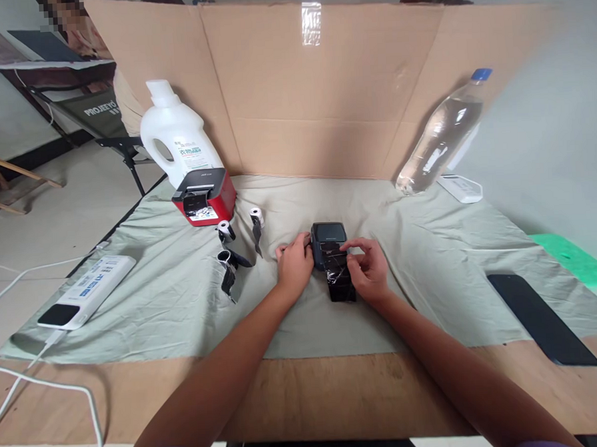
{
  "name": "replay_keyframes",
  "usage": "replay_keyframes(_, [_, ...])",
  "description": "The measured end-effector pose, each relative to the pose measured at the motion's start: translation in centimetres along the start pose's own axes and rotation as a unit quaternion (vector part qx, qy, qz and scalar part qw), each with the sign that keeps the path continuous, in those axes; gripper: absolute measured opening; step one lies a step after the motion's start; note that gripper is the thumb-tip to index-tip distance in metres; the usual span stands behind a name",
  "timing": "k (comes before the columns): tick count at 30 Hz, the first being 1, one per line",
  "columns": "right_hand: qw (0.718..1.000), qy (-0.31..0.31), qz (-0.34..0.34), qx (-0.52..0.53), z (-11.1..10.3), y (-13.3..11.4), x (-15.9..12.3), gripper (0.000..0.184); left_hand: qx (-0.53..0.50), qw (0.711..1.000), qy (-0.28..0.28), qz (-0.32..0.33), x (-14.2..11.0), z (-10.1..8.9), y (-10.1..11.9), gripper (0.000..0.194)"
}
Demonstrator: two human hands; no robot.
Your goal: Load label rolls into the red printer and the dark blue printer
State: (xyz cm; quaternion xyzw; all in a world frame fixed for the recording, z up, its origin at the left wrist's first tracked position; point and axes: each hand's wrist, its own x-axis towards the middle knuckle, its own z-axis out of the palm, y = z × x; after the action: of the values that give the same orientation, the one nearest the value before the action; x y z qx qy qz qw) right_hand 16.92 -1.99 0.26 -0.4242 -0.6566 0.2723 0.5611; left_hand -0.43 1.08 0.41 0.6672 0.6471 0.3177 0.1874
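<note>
A small dark handheld printer [328, 233] lies on the cloth in front of me. From it a glossy, creased black strip [340, 284] hangs toward me. My left hand [296, 262] is closed against the printer's left side, steadying it. My right hand [367, 268] is at the strip's right edge, index finger and thumb closed on it near the printer. To the left lie a small paper roll [257, 217], another roll [224, 230] and a third roll [225, 257], each with a dark strip trailing off. Behind them sits a red and black label printer [212, 198].
A cardboard panel [301, 83] stands at the back, with a white detergent jug [176, 133] and a leaning clear bottle [439, 136] before it. A white power bank [89, 291] with cables lies left; a black phone [541, 317] and a green item [573, 259] lie right.
</note>
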Motion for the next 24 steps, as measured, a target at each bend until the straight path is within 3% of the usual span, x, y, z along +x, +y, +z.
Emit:
replay_keyframes(5, [0.997,-0.050,-0.055,0.028,0.0,0.4,-0.7,0.022,-0.005,1.000,0.007,0.008,-0.2,-0.1,0.0,0.035])
replay_keyframes(10, [0.994,-0.070,-0.054,0.062,0.0,0.7,-1.1,0.020,-0.011,1.000,0.006,0.010,-0.1,0.1,-0.1,0.036])
replay_keyframes(12, [0.996,-0.049,-0.054,0.047,-0.1,0.7,-1.1,0.019,-0.011,1.000,0.011,0.012,-0.1,0.2,-0.2,0.035])
replay_keyframes(15, [0.998,0.032,-0.056,-0.011,-0.3,0.9,-0.4,0.017,-0.001,1.000,0.018,0.011,-0.1,0.2,-0.3,0.034])
replay_keyframes(19, [0.991,0.093,0.028,-0.087,-0.3,1.5,1.2,0.023,0.021,0.999,0.034,0.021,-0.4,-0.1,-0.2,0.037])
replay_keyframes(24, [0.985,0.030,0.146,-0.090,0.0,2.5,2.3,0.031,0.045,0.998,0.025,0.041,-0.5,-0.2,-0.3,0.045])
